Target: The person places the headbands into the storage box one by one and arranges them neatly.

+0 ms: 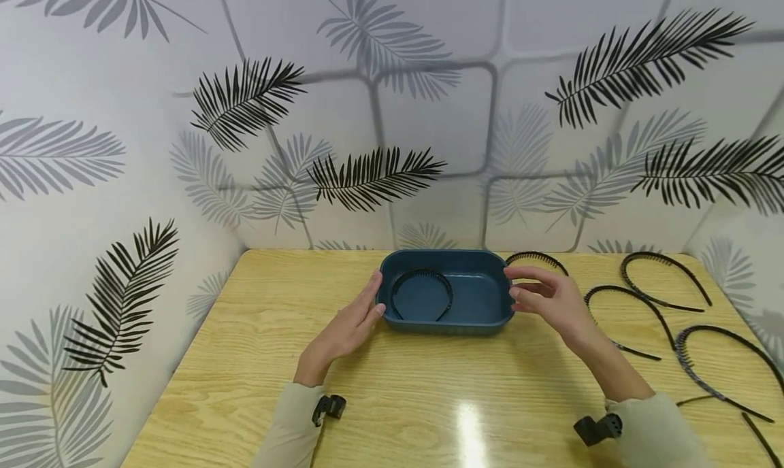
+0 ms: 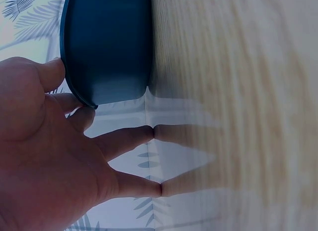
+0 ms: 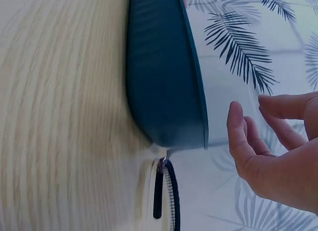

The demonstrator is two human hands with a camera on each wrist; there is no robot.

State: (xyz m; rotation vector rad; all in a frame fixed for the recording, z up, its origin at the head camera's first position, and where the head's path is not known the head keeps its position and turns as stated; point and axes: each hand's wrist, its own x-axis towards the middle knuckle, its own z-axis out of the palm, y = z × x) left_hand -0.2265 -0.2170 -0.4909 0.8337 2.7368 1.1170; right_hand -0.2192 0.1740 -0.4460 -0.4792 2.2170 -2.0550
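Note:
A dark blue rectangular bin (image 1: pixel 450 328) stands on the wooden table, with a black toothed headband (image 1: pixel 452 294) lying in its left half. At the bin's left end, my left hand (image 1: pixel 346 328) touches the rim; in the left wrist view its thumb (image 2: pixel 52 74) meets the rim and two fingers stretch down to the tabletop. My right hand (image 1: pixel 554 305) hovers by the right end, fingers loosely bent. The right wrist view shows a gap between that hand (image 3: pixel 273 146) and the bin (image 3: pixel 166 77), with nothing held.
Several black headbands lie on the right of the table, including one (image 1: pixel 539 254) behind my right hand, one (image 1: pixel 658 315) beyond it and one (image 1: pixel 686 362) farther right. A wall (image 1: pixel 429 209) with a leaf pattern rises behind the wooden table (image 1: pixel 257 339).

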